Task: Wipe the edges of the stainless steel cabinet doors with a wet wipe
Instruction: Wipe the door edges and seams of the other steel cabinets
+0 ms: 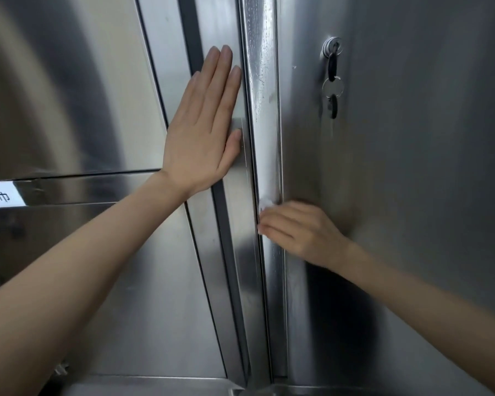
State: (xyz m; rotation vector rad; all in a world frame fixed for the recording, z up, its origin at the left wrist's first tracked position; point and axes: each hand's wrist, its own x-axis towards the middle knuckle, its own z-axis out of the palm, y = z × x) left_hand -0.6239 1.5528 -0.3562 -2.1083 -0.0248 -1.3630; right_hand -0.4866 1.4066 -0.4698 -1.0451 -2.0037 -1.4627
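Observation:
Two stainless steel cabinet doors meet at a vertical edge strip (pixel 265 110) in the middle of the view. The strip shows wet streaks and droplets above my right hand. My left hand (pixel 203 130) lies flat with straight fingers against the left door (pixel 217 281), just left of the strip. My right hand (pixel 297 232), slightly blurred, grips a small white wet wipe (pixel 265 203) and holds it against the strip lower down. Only a bit of the wipe shows above my fingers. The right door (pixel 412 167) fills the right side.
A lock (pixel 332 47) with keys (pixel 332 90) hanging on a ring sits on the right door, above my right hand. At far left a white label (pixel 0 197) is stuck on a horizontal rail of another cabinet. A steel ledge (pixel 155 385) runs along the bottom.

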